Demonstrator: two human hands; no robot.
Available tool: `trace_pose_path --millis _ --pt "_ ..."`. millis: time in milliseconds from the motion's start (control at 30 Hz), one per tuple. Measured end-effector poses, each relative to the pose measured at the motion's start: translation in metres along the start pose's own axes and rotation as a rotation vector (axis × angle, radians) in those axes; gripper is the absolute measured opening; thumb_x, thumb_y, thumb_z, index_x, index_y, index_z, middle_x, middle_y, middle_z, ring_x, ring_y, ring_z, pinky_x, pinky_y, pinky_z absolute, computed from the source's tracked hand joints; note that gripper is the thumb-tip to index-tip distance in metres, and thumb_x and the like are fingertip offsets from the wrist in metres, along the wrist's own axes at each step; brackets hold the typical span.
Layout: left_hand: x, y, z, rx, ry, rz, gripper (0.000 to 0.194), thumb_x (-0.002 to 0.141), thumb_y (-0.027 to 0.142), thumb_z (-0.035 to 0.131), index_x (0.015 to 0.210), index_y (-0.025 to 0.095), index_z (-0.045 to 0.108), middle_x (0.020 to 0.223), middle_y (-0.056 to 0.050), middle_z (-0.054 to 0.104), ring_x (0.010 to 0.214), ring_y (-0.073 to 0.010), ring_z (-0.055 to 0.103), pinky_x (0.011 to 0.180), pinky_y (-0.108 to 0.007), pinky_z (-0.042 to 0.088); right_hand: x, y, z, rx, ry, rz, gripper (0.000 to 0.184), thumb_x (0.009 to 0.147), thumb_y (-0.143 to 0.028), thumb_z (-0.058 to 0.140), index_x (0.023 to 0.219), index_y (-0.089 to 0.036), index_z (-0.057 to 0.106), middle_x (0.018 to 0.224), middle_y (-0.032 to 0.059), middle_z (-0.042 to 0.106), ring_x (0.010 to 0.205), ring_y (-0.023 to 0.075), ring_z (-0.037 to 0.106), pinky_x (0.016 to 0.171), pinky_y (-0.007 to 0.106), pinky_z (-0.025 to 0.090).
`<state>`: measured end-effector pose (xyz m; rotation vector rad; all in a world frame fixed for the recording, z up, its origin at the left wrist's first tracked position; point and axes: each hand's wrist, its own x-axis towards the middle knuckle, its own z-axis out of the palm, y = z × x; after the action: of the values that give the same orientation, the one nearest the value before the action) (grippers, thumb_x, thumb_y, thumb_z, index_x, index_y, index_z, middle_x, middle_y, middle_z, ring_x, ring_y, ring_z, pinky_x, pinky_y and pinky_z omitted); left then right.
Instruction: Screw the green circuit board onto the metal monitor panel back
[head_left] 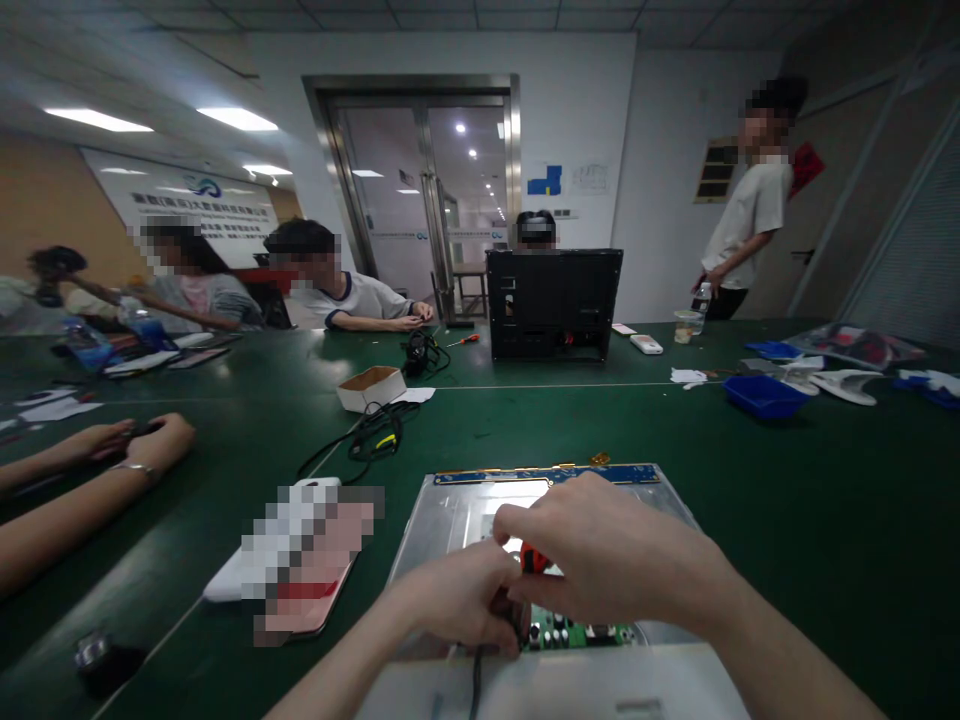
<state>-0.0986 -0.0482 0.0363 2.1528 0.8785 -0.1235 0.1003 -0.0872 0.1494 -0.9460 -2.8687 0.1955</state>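
Note:
A silver metal panel (450, 515) with a blue strip board along its far edge lies on the green table in front of me. My right hand (607, 555) is closed round a red-handled screwdriver (533, 558) held over a small green circuit board (574, 632) at the panel's near edge. My left hand (457, 600) is closed beside it, fingers pinched near the tool's tip and a black cable (475, 680); what it pinches is hidden.
A phone (300, 560) lies left of the panel. A black cable bundle (375, 435), a small cardboard box (371, 388), a black computer case (553, 303) and a blue tray (763, 395) stand farther off. Another person's forearms (82, 470) rest at left; others sit and stand beyond.

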Motion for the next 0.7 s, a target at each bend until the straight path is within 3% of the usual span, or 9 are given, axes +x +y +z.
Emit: trace_pose_path --millis 167,300,367,500,533,600,700 --pt "-0.003 0.003 -0.003 -0.039 -0.008 -0.019 0.015 0.065 0.019 0.075 0.080 0.019 0.072 0.070 0.003 0.063 0.061 -0.0141 0.056 0.051 -0.021 0.036 0.000 0.000 -0.002 -0.012 0.008 0.009 0.020 0.088 -0.031 0.062 0.106 -0.021 0.063 0.085 0.0034 0.074 0.071 0.0198 0.066 0.054 0.027 0.027" --pt "-0.006 0.004 -0.010 0.003 0.050 0.018 0.021 0.066 0.021 0.074 0.086 0.019 0.072 0.067 0.004 0.057 0.062 -0.0137 0.051 0.053 -0.022 0.034 -0.002 0.002 -0.007 0.001 0.019 0.020 0.016 0.091 -0.032 0.061 0.102 -0.021 0.063 0.080 0.0019 0.073 0.068 0.0181 0.064 0.054 0.026 0.027" --pt "-0.008 0.003 -0.016 0.057 0.178 0.039 0.013 0.071 0.022 0.068 0.083 0.018 0.072 0.066 0.003 0.055 0.062 -0.0134 0.049 0.055 -0.023 0.033 -0.004 0.004 -0.011 -0.005 0.038 0.043 0.013 0.088 -0.030 0.065 0.098 -0.021 0.063 0.080 0.0016 0.073 0.067 0.0179 0.064 0.053 0.026 0.027" --pt "-0.008 -0.006 -0.032 0.130 0.708 -0.122 0.018 0.083 0.028 0.056 0.082 0.016 0.071 0.072 -0.001 0.060 0.067 -0.0164 0.052 0.061 -0.026 0.035 -0.010 0.013 -0.019 0.033 0.136 0.125 0.018 0.086 -0.030 0.071 0.100 -0.022 0.065 0.083 0.0015 0.074 0.070 0.0181 0.065 0.056 0.025 0.033" --pt "-0.008 -0.009 -0.034 0.135 0.793 -0.163 0.020 0.084 0.029 0.055 0.084 0.016 0.071 0.073 -0.002 0.062 0.069 -0.0177 0.053 0.062 -0.027 0.036 -0.012 0.017 -0.021 0.053 0.178 0.145 0.019 0.086 -0.029 0.071 0.103 -0.022 0.065 0.084 0.0013 0.074 0.071 0.0182 0.066 0.058 0.026 0.035" --pt "-0.005 -0.015 -0.037 0.135 0.839 -0.205 0.021 0.084 0.029 0.057 0.091 0.016 0.071 0.077 -0.004 0.064 0.072 -0.0198 0.056 0.064 -0.029 0.039 -0.016 0.028 -0.023 0.108 0.266 0.178 0.019 0.086 -0.027 0.071 0.104 -0.023 0.067 0.087 0.0014 0.074 0.076 0.0187 0.067 0.063 0.027 0.041" --pt "0.001 -0.021 -0.030 0.132 0.787 -0.199 0.018 0.079 0.026 0.062 0.094 0.017 0.070 0.091 -0.006 0.068 0.082 -0.0224 0.061 0.073 -0.030 0.044 -0.022 0.052 -0.021 0.295 0.327 0.188 0.017 0.084 -0.025 0.072 0.101 -0.022 0.069 0.092 0.0020 0.073 0.079 0.0172 0.067 0.070 0.027 0.046"
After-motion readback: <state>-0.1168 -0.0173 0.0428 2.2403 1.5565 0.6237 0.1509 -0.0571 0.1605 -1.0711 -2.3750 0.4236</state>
